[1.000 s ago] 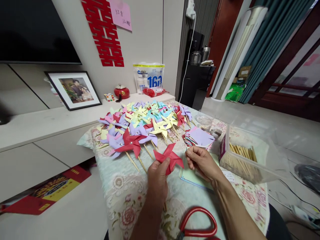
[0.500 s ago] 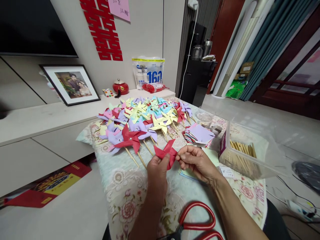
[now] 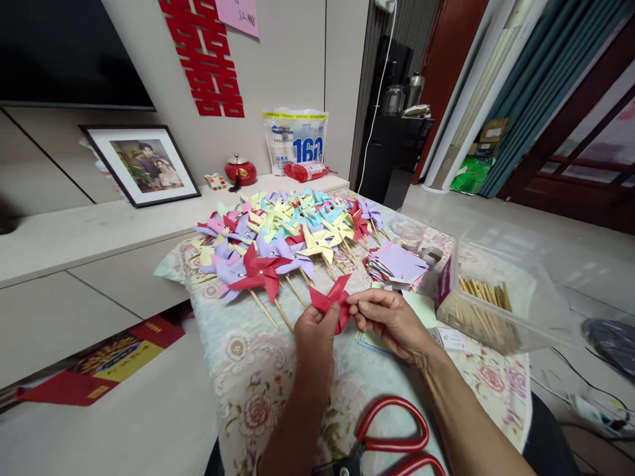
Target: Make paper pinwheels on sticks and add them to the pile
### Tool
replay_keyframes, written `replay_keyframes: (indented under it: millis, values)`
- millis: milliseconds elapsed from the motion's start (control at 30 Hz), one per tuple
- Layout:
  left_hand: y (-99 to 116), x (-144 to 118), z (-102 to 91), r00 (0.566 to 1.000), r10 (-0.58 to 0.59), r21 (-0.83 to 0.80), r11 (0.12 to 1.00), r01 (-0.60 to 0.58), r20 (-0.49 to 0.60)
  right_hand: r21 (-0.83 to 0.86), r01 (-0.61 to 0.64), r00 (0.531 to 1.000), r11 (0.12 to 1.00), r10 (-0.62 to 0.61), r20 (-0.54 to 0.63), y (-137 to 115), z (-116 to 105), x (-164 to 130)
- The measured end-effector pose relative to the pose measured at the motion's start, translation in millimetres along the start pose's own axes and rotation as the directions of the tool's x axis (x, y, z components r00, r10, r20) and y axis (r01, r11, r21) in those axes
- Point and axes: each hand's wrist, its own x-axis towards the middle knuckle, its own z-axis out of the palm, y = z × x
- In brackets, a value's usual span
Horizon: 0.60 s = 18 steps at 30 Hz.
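A red paper pinwheel is up in front of me over the table, its folded blades spread around the centre. My left hand grips it from below and left, thumb pressed over its middle. At its right edge, the thumb and forefinger of my right hand are pinched together on the paper; anything small between those fingertips is hidden. Just beyond lies a finished red pinwheel on a stick, in front of a heap of purple, yellow, blue and pink pinwheels.
Red-handled scissors lie close to me. To the right are a stack of coloured paper squares, a small white box and a clear plastic bin of wooden sticks. A flowered tablecloth covers the table.
Both hands stay on the red pinwheel with almost the same hold. The whole view has shifted very slightly; nothing else has visibly moved.
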Motion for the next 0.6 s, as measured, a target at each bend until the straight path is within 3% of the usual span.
replay_keyframes:
  millis: [600]
  values:
    - [1.6,-2.1,1.2,0.999,-0.027,-0.019,0.999,0.028,0.025,0.078,-0.006,0.998,0.997,0.001,0.063,-2.8,1.3,-1.4]
